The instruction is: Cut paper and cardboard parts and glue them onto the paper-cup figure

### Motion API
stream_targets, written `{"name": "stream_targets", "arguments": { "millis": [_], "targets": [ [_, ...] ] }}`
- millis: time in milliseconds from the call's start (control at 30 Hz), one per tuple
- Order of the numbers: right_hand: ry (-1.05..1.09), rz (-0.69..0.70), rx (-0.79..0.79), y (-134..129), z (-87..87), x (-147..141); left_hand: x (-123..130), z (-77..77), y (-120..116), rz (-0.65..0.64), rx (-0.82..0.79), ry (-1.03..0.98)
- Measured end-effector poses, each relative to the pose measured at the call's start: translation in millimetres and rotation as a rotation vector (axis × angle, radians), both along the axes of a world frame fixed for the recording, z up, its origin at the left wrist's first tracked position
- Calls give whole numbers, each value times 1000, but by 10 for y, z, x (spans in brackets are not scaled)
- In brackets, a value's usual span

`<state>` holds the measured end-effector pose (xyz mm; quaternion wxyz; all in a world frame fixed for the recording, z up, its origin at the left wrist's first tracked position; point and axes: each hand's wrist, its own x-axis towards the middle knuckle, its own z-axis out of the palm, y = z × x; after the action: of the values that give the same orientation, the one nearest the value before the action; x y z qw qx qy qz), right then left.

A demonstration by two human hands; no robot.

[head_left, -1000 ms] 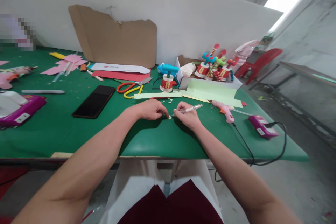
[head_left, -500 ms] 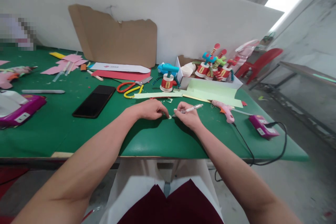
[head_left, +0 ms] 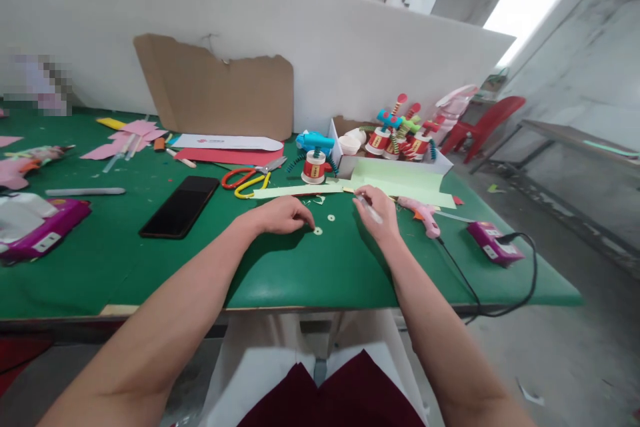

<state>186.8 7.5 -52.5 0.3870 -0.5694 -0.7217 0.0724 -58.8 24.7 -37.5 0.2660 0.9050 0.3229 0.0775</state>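
My left hand rests on the green table, its fingers bent and its index fingertip at the edge of a small pale paper disc with a dark dot in the middle. A second paper disc lies a little farther off, between my hands. My right hand is closed around a pen, beside a pale green paper strip. Beyond my hands stands a paper-cup robot figure with a blue head and coiled arms.
Scissors and a phone lie to the left. A pink glue gun with its cord runs to a purple power strip on the right. Behind, a box holds several figures; cardboard leans on the partition.
My right hand has moved right, away from the discs, turning the pen in its grip. Two discs now show between my hands. My left hand stays nearly in place; the view has shifted slightly.
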Motion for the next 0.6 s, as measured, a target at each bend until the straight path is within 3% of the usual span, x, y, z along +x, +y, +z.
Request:
{"name": "stream_targets", "arguments": {
  "millis": [200,300,400,467,533,600],
  "targets": [
    [-291,-155,-134,98,-94,322,21,-31,1,35,7,-26],
    [-302,-273,-191,89,-71,371,34,-62,11,48,-16,-36],
    [-207,-336,-89,36,-20,273,49,-94,16,74,-50,-46],
    [-136,-172,-32,-4,-8,124,60,-114,17,93,-60,-58],
    [-141,119,-100,-35,-20,-53,70,-133,17,102,-59,-73],
    [-223,238,-155,-52,-40,-203,79,-147,18,103,-54,-82]
  ]
}}
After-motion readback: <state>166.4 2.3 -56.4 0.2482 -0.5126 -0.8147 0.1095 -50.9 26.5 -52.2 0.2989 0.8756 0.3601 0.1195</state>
